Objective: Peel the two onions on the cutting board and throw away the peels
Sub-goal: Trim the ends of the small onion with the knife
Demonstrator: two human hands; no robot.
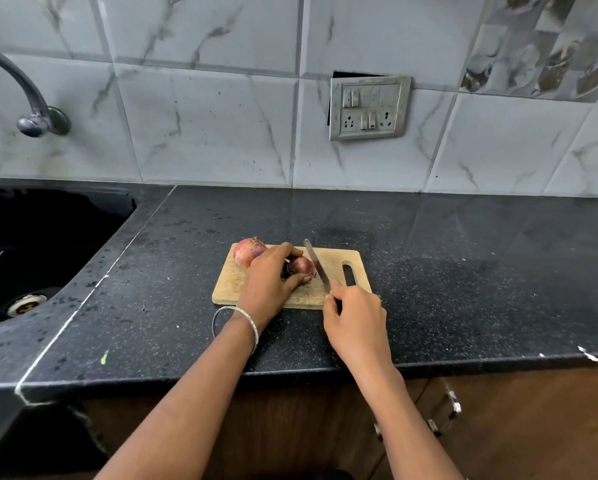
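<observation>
Left hand [268, 284] grasping dark onion [302, 265] on cutting board [228, 289], right hand [354, 318] gripping knife [316, 265] beside it, paler onion [248, 251] at board's far-left corner.

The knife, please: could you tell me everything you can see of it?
The knife has a narrow, grey, metal-looking blade, tip towards the wall. The right hand grips its dark handle, mostly hidden. The blade slants over the cutting board, at the end of the smaller onion held by the left hand.

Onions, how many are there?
2. The bigger onion lies at the cutting board's far left corner. The smaller onion is mid-board, gripped by the left hand, beside the knife.
</observation>
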